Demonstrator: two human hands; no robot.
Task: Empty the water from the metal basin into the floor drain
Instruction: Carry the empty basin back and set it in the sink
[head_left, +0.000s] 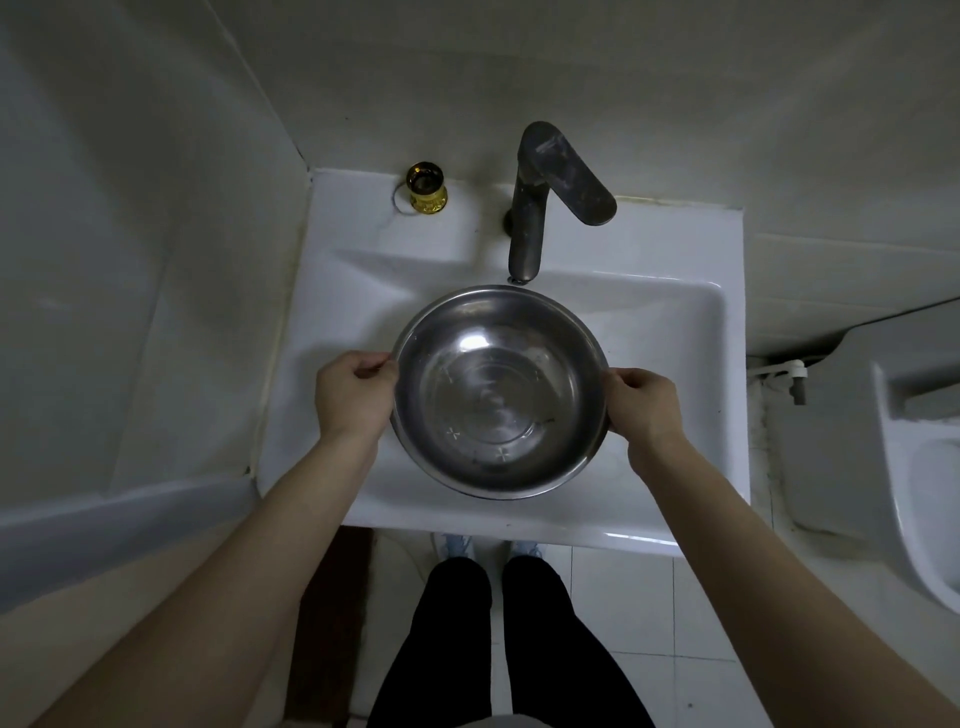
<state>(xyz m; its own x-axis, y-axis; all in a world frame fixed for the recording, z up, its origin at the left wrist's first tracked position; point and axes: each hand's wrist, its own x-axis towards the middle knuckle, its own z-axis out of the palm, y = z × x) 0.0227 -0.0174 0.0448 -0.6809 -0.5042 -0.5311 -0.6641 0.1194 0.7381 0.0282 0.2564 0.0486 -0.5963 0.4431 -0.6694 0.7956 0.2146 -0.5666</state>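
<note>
1. The metal basin sits in the middle of the frame, level and mouth-up, in or just over the bowl of the white sink, directly below the spout of the dark tap.
2. The left hand is curled onto the basin's left rim, thumb on top and fingers tucked under the edge. The right hand pinches the right rim the same way, so both hands are closed on the basin at opposite sides.
3. Whether the basin rests on the sink floor or hangs just clear of it cannot be told from this view. The water is clear; only a faint sheen over the stamped bottom hints at it, and its depth cannot be judged.
4. The step in hand looks like the pick-up: the grip is set and the carry has not begun.
5. No floor drain is visible. White floor tiles show at the bottom of the frame beside the person's legs, with a toilet at the right edge.
6. The next move calls for lifting the basin level and clear of the tap spout, drawing it back over the sink's front edge, turning to find the drain, then lowering and tipping it slowly.
</note>
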